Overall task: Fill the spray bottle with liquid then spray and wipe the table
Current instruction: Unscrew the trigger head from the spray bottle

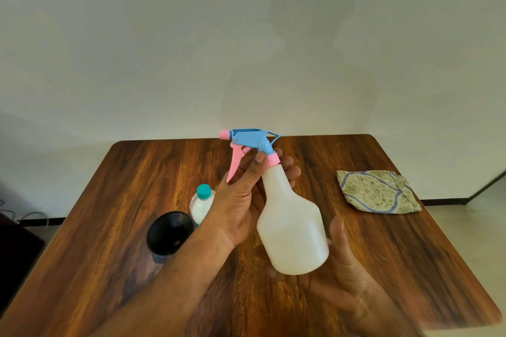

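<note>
A white translucent spray bottle (pixel 293 224) with a blue and pink trigger head (pixel 250 141) is held tilted above the wooden table (pixel 383 254). My left hand (pixel 241 205) grips its neck just under the pink collar, fingers curled round the far side. My right hand (pixel 345 276) cups the bottle's base from below, thumb up along its right side. A small clear water bottle (pixel 201 204) with a teal cap stands on the table to the left, partly hidden by my left wrist. A folded patterned cloth (pixel 377 191) lies at the right.
A black funnel (pixel 168 232) sits mouth-up on a small glass left of the water bottle. A pale wall rises behind the table's far edge. Floor shows beyond the table's left and right edges.
</note>
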A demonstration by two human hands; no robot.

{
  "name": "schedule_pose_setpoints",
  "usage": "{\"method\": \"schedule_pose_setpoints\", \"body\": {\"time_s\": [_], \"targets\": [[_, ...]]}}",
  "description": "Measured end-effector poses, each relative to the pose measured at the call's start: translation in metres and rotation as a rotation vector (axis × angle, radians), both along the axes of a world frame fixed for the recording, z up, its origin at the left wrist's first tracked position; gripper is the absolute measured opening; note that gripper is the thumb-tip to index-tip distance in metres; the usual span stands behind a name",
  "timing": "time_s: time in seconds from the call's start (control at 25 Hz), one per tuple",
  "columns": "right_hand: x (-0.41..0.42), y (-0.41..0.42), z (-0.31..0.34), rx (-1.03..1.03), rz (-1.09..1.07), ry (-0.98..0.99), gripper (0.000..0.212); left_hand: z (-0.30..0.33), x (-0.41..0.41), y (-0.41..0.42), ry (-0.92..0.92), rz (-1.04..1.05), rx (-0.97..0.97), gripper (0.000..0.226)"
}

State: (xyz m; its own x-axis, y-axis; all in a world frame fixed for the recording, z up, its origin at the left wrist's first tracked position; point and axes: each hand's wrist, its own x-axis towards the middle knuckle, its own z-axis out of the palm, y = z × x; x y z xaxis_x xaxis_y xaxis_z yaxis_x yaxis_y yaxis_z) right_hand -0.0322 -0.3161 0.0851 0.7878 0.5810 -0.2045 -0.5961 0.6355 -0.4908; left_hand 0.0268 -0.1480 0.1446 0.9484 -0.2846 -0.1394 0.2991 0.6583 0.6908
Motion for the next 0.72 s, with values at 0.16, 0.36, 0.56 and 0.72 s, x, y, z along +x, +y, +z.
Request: {"method": "schedule_pose_setpoints", "body": {"time_s": [0.16,0.36,0.56,0.72], "targets": [[-0.004,0.002,-0.003,0.022,0.063,0.029,0.076,0.001,0.002,0.001,-0.006,-0.007,0.017,0.046],[0.003,-0.006,0.0,-0.118,-0.037,-0.051,0.088,-0.002,0.001,-0.001,0.018,-0.034,0.019,0.048],[0.005,-0.005,0.002,-0.131,-0.007,-0.053,0.082,-0.002,0.005,-0.003,-0.002,-0.027,0.051,0.047],[0.009,-0.005,0.014,-0.279,-0.032,-0.152,0.1,-0.006,0.007,-0.006,0.012,-0.027,0.055,0.045]]}}
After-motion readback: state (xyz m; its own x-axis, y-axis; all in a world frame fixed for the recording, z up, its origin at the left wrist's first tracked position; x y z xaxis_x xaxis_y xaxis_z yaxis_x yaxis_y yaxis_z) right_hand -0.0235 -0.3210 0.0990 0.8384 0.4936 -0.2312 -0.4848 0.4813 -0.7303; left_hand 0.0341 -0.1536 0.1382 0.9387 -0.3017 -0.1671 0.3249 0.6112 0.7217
